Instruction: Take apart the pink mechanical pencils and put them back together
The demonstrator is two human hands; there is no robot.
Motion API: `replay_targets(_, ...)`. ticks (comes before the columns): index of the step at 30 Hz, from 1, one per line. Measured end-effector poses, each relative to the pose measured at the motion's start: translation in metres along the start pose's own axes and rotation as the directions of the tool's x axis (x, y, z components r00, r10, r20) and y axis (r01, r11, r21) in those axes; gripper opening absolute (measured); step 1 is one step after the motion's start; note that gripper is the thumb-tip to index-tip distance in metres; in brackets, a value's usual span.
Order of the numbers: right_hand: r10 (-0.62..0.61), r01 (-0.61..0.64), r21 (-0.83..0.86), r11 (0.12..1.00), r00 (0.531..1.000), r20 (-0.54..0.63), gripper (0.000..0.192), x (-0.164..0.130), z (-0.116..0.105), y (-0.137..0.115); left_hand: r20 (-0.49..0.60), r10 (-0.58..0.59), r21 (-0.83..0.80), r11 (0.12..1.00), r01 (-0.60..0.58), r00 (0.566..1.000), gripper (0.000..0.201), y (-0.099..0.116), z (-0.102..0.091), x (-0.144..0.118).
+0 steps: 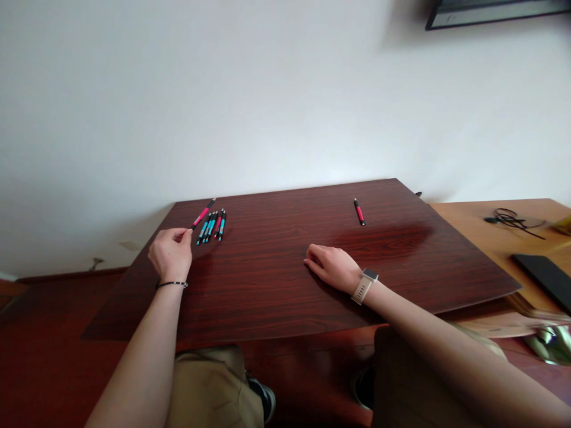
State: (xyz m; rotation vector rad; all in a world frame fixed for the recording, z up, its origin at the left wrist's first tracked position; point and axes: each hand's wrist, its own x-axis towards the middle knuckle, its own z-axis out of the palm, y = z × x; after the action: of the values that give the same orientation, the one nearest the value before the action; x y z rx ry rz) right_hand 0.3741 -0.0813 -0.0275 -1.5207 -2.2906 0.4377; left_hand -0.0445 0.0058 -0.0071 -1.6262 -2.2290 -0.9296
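Note:
Between thumb and fingertips, my left hand point(171, 252) pinches the near end of a pink and black pen point(203, 215). The pen slants away from me toward the table's back left. Just right of it, several pens point(211, 226) lie side by side, mostly turquoise and black, with pink on at least one. My right hand point(332, 266) rests on the tabletop with its fingers curled in and nothing visible in them. Beyond that hand, a single pink and black pen point(359, 212) lies apart from the group.
The dark reddish wooden table point(267, 285) stands against a white wall point(267, 95). On the right, a lighter wooden table point(473, 223) carries a coiled black cable point(513, 220) and a flat black object point(544, 279). A dark-framed screen-like panel point(495, 19) hangs at upper right.

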Motion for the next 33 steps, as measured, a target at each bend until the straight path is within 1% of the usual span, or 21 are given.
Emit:
replay_targets(3, 0.02, -0.02, 0.118, 0.993, 1.0, 0.001, 0.019, 0.003, -0.003, 0.005, 0.051, 0.139, -0.132, 0.982, -0.132, 0.989, 0.028, 0.03, -0.002, -0.014)
replay_targets(5, 0.038, -0.034, 0.265, 0.964, 0.999, -0.01, 0.019, 0.007, -0.005, 0.011, 0.077, 0.234, -0.248, 0.946, -0.209, 0.969, 0.025, 0.053, -0.002, -0.026)
replay_targets(6, 0.051, -0.042, 0.364, 0.93, 0.999, -0.016, 0.019, 0.009, -0.006, 0.015, 0.086, 0.287, -0.311, 0.917, -0.248, 0.954, 0.023, 0.065, -0.001, -0.032)
replay_targets(7, 0.07, -0.053, 0.472, 0.88, 0.997, -0.019, 0.022, 0.012, -0.007, 0.02, 0.094, 0.332, -0.373, 0.886, -0.276, 0.939, 0.023, 0.076, 0.0, -0.038)
replay_targets(8, 0.097, -0.071, 0.582, 0.81, 0.995, -0.014, 0.028, 0.014, -0.008, 0.025, 0.112, 0.38, -0.436, 0.849, -0.298, 0.918, 0.022, 0.087, 0.001, -0.044)
replay_targets(9, 0.129, -0.091, 0.68, 0.727, 0.992, -0.005, 0.036, 0.016, -0.01, 0.03, 0.124, 0.422, -0.499, 0.809, -0.311, 0.898, 0.02, 0.096, 0.002, -0.05)
replay_targets(11, 0.199, -0.123, 0.825, 0.552, 0.98, 0.012, 0.049, 0.019, -0.014, 0.038, 0.129, 0.488, -0.602, 0.73, -0.323, 0.863, 0.019, 0.113, 0.004, -0.06)
replay_targets(14, 0.293, -0.144, 0.934, 0.327, 0.955, 0.044, 0.058, 0.019, -0.023, 0.046, 0.124, 0.567, -0.698, 0.633, -0.335, 0.814, 0.016, 0.132, 0.007, -0.071)
replay_targets(16, 0.32, -0.156, 0.958, 0.243, 0.945, 0.072, 0.057, 0.018, -0.029, 0.049, 0.114, 0.601, -0.733, 0.589, -0.341, 0.791, 0.014, 0.139, 0.009, -0.076)
replay_targets(17, 0.327, -0.161, 0.961, 0.226, 0.941, 0.081, 0.055, 0.018, -0.03, 0.05, 0.112, 0.612, -0.743, 0.574, -0.343, 0.783, 0.014, 0.142, 0.01, -0.078)
replay_targets(19, 0.335, -0.158, 0.961, 0.227, 0.939, 0.075, 0.047, 0.017, -0.032, 0.052, 0.11, 0.626, -0.757, 0.556, -0.343, 0.772, 0.014, 0.146, 0.012, -0.082)
replay_targets(22, 0.336, -0.136, 0.961, 0.239, 0.941, 0.05, 0.04, 0.017, -0.03, 0.054, 0.115, 0.622, -0.772, 0.547, -0.324, 0.774, 0.015, 0.147, 0.014, -0.086)
replay_targets(28, 0.315, -0.137, 0.961, 0.238, 0.947, 0.057, 0.041, 0.019, -0.025, 0.055, 0.103, 0.543, -0.796, 0.548, -0.258, 0.834, 0.014, 0.148, 0.015, -0.091)
replay_targets(33, 0.327, -0.159, 0.944, 0.29, 0.943, 0.058, 0.047, 0.021, -0.023, 0.052, 0.092, 0.511, -0.791, 0.558, -0.249, 0.855, 0.017, 0.149, 0.013, -0.092)
